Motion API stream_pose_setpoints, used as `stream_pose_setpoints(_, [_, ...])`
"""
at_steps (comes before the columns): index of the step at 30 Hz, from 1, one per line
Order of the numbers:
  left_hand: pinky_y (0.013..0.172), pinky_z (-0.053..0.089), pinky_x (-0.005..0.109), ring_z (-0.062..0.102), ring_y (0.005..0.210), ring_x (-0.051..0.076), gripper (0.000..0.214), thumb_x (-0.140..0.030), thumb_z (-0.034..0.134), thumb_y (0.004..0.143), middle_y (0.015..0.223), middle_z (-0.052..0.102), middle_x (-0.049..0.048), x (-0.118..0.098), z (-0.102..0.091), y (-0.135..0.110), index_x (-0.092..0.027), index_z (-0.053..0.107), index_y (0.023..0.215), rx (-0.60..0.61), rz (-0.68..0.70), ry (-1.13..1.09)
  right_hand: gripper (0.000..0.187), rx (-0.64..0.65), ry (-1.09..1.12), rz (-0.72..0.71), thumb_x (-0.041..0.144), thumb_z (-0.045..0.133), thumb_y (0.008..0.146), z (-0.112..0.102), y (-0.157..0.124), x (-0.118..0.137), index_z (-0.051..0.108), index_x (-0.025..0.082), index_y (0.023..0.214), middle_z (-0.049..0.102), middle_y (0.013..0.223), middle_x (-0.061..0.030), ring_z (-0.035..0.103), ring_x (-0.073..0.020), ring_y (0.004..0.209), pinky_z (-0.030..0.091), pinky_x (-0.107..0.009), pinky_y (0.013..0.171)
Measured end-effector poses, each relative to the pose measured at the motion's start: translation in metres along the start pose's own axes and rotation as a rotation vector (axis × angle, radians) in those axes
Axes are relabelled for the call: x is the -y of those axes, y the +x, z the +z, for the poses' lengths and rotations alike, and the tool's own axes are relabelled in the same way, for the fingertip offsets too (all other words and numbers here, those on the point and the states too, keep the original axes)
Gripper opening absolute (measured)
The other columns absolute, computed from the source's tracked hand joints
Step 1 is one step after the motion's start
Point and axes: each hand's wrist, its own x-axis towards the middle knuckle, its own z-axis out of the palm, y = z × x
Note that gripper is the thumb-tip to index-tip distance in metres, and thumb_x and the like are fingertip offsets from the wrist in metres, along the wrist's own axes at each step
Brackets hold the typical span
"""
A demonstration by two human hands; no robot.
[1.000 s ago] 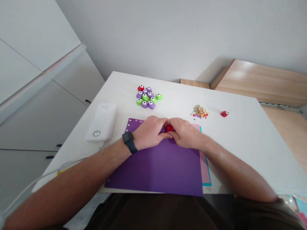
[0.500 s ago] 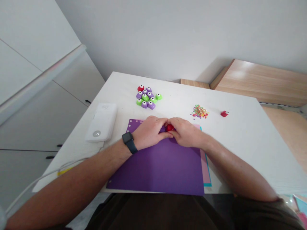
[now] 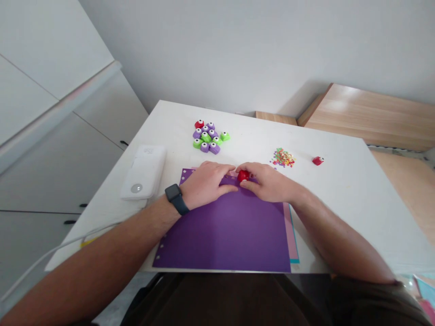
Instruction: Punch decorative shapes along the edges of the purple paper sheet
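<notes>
red punch (image 3: 243, 175): at the far edge of the purple sheet, right of its middle
right hand (image 3: 267, 182): grasping the red punch between thumb and fingers
left hand (image 3: 209, 183): grip loosened, thumb parted from fingers, over the far left part of the sheet and just beside the punch; whether it presses the paper, i cannot tell
purple sheet (image 3: 224, 235): flat near the table's front edge, small pale cutouts (image 3: 184, 178) along its left and far edges
under the sheet: pink paper (image 3: 290, 237) and blue paper (image 3: 295, 261), showing at the right
confetti (image 3: 283, 157): a multicoloured heap beyond the right hand
second red punch (image 3: 318, 160): lying right of the heap
punch cluster (image 3: 205, 137): purple, green and red, farther back
white device (image 3: 144, 172): left on the white table (image 3: 350, 213)
left wrist: dark watch (image 3: 174, 192)
</notes>
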Motion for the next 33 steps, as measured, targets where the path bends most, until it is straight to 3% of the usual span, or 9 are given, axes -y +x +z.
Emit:
stream_pose_setpoints(8, [0.093,0.05,0.04,0.071,0.103,0.027,0.027,-0.029,0.057,0.099,0.11,0.077,0.0072,-0.001,0.001,0.0,-0.017,0.069,0.12,-0.002,-0.018,0.005,0.03,0.041,0.009,0.054,0.025,0.058,0.092,-0.013,-0.003,-0.009,0.064,0.018,0.121,0.072,0.109,-0.007,0.063,-0.0195,0.095,0.047,-0.033,0.087])
stream_pose_setpoints(33, [0.091,0.051,0.038,0.071,0.102,0.025,0.025,-0.022,0.051,0.1,0.112,0.076,0.0055,-0.002,0.001,-0.001,-0.019,0.071,0.114,-0.024,-0.002,-0.009,0.03,0.071,0.037,0.082,0.029,0.059,0.092,-0.015,-0.005,-0.011,0.065,0.021,0.12,0.072,0.108,-0.0059,0.064,-0.0191,0.09,0.047,-0.032,0.082])
